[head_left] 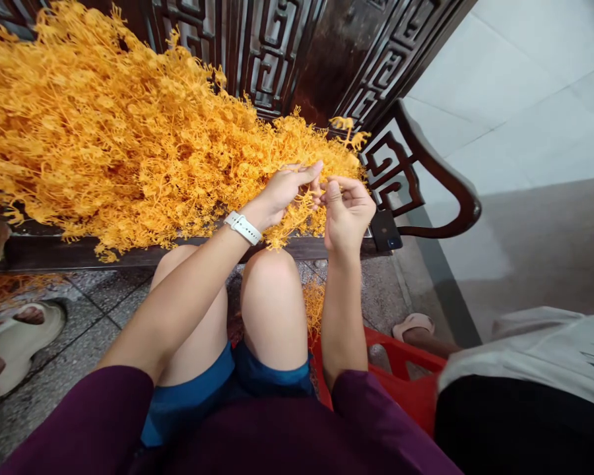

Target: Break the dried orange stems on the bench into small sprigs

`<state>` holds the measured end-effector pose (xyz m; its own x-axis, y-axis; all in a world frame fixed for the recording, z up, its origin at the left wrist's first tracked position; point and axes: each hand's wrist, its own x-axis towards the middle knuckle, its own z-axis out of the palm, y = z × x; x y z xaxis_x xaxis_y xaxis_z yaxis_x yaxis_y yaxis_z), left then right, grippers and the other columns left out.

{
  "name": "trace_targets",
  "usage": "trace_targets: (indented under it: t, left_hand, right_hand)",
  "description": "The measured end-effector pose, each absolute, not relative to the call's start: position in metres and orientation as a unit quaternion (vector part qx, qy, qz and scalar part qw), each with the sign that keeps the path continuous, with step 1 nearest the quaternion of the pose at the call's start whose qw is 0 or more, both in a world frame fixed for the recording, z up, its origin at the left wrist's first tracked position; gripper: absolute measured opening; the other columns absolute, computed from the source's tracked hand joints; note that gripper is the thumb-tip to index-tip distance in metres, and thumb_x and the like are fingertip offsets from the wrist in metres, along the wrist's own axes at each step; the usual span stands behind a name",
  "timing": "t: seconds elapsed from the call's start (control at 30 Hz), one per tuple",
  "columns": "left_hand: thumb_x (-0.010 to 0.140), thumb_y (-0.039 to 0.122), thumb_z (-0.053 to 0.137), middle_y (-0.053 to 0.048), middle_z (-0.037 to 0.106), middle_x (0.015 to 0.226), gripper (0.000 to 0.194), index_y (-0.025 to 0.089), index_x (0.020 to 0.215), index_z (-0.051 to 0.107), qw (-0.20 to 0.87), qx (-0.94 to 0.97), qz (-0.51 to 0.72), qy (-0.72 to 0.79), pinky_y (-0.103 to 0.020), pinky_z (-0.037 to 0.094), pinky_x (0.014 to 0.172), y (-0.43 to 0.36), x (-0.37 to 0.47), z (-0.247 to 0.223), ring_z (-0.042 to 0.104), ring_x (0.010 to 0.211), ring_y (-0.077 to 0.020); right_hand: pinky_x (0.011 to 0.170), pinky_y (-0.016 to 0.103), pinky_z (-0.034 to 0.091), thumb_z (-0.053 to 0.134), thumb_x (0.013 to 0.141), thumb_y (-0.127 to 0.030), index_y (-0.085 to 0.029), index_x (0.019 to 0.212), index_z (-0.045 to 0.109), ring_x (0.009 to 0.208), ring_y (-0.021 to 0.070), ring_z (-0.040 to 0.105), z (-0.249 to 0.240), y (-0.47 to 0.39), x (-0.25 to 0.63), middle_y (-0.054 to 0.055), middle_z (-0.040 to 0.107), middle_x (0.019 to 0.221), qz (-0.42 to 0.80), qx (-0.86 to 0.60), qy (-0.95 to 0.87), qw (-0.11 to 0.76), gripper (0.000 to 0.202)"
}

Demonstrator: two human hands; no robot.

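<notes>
A large heap of orange-yellow branching plastic pieces (pixel 143 132) covers the dark wooden bench (pixel 138 256). At the heap's right end my left hand (pixel 290 189), with a white watch on the wrist, has thumb and fingers closed around part of a yellow sprig (pixel 299 210). Beside it my right hand (pixel 347 210) pinches at the same spot, its thumb against the curled index finger. What lies between the right fingertips is too small to make out. A yellow piece (pixel 349 128) sticks up just above the hands.
The bench has a carved back (pixel 277 53) and a curved armrest (pixel 455 198) at right. A dark phone (pixel 386 229) lies near the armrest. A person in a white shirt (pixel 549 349) is at lower right by a red plastic stool (pixel 406 389). Another person's sandal (pixel 39 336) shows at left.
</notes>
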<state>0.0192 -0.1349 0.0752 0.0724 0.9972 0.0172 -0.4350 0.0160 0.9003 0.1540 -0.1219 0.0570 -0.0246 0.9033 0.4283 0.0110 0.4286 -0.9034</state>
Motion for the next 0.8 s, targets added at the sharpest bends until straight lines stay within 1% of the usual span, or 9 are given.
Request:
trace_targets:
  t: [0.13,0.2,0.27,0.37,0.43,0.5,0.57,0.67,0.8]
  left_hand:
    - [0.095,0.067,0.066,-0.005,0.064,0.078,0.055,0.020,0.067,0.056,0.560,0.357,0.636,0.393,-0.038,0.053,0.088,-0.124,0.022,0.068,0.068,0.090,-0.0201]
    - [0.094,0.070,0.064,-0.004,0.063,0.076,0.054,0.021,0.073,0.059,0.544,0.327,0.658,0.405,-0.036,0.053,0.083,-0.113,0.014,0.063,0.068,0.088,-0.0199]
    - [0.093,0.073,0.063,-0.003,0.061,0.072,0.053,0.023,0.079,0.062,0.539,0.305,0.661,0.423,-0.035,0.052,0.075,-0.104,0.000,0.060,0.068,0.083,-0.0196]
    - [0.092,0.071,0.066,-0.002,0.060,0.068,0.051,0.023,0.075,0.061,0.541,0.337,0.641,0.428,-0.032,0.052,0.068,-0.100,-0.017,0.059,0.065,0.072,-0.0164]
    - [0.092,0.066,0.069,-0.002,0.060,0.068,0.050,0.022,0.070,0.059,0.554,0.370,0.626,0.405,-0.032,0.052,0.068,-0.105,-0.020,0.060,0.062,0.068,-0.0145]
    - [0.093,0.061,0.071,-0.002,0.063,0.072,0.048,0.021,0.069,0.060,0.571,0.399,0.608,0.382,-0.032,0.053,0.071,-0.112,-0.017,0.062,0.062,0.069,-0.0139]
    - [0.091,0.054,0.076,-0.002,0.066,0.077,0.041,0.020,0.072,0.064,0.579,0.420,0.592,0.371,-0.031,0.052,0.075,-0.119,-0.010,0.063,0.062,0.074,-0.0138]
    - [0.087,0.043,0.081,-0.001,0.065,0.077,0.033,0.019,0.070,0.065,0.564,0.432,0.599,0.369,-0.028,0.049,0.078,-0.123,0.001,0.062,0.058,0.076,-0.0126]
    - [0.087,0.026,0.076,0.001,0.056,0.070,0.033,0.020,0.061,0.056,0.551,0.397,0.627,0.382,-0.029,0.045,0.075,-0.117,0.007,0.055,0.053,0.072,-0.0117]
  right_hand:
    - [0.081,0.040,0.056,0.074,0.097,-0.038,-0.028,0.097,0.078,0.083,0.0193,0.066,0.065,-0.154,0.146,0.002,0.069,0.090,0.253,-0.383,-0.670,0.584,0.010]
    - [0.082,0.039,0.054,0.075,0.098,-0.031,-0.029,0.096,0.079,0.085,0.0197,0.064,0.069,-0.177,0.143,0.002,0.069,0.088,0.220,-0.360,-0.720,0.551,0.005]
    - [0.080,0.039,0.053,0.074,0.098,-0.030,-0.030,0.095,0.079,0.084,0.0197,0.063,0.072,-0.194,0.140,0.001,0.068,0.087,0.240,-0.342,-0.751,0.511,0.006]
    - [0.076,0.038,0.053,0.071,0.100,-0.038,-0.030,0.101,0.076,0.080,0.0191,0.062,0.073,-0.196,0.138,0.001,0.066,0.089,0.300,-0.366,-0.712,0.518,0.009]
    - [0.071,0.034,0.051,0.072,0.099,-0.044,-0.030,0.112,0.071,0.077,0.0173,0.060,0.072,-0.181,0.139,0.001,0.063,0.090,0.321,-0.394,-0.654,0.561,0.019]
    - [0.069,0.031,0.048,0.075,0.096,-0.050,-0.029,0.116,0.067,0.077,0.0157,0.059,0.071,-0.161,0.141,0.001,0.062,0.093,0.330,-0.412,-0.631,0.568,0.030]
    - [0.067,0.030,0.045,0.072,0.097,-0.056,-0.027,0.105,0.066,0.075,0.0149,0.055,0.071,-0.143,0.143,0.000,0.061,0.090,0.340,-0.415,-0.656,0.531,0.031]
    - [0.065,0.031,0.038,0.059,0.104,-0.059,-0.024,0.082,0.059,0.067,0.0144,0.046,0.072,-0.133,0.144,-0.002,0.053,0.075,0.313,-0.401,-0.716,0.479,0.042]
    - [0.064,0.033,0.032,0.053,0.108,-0.054,-0.024,0.073,0.048,0.062,0.0151,0.038,0.075,-0.155,0.136,-0.003,0.043,0.066,0.239,-0.420,-0.731,0.481,0.047]
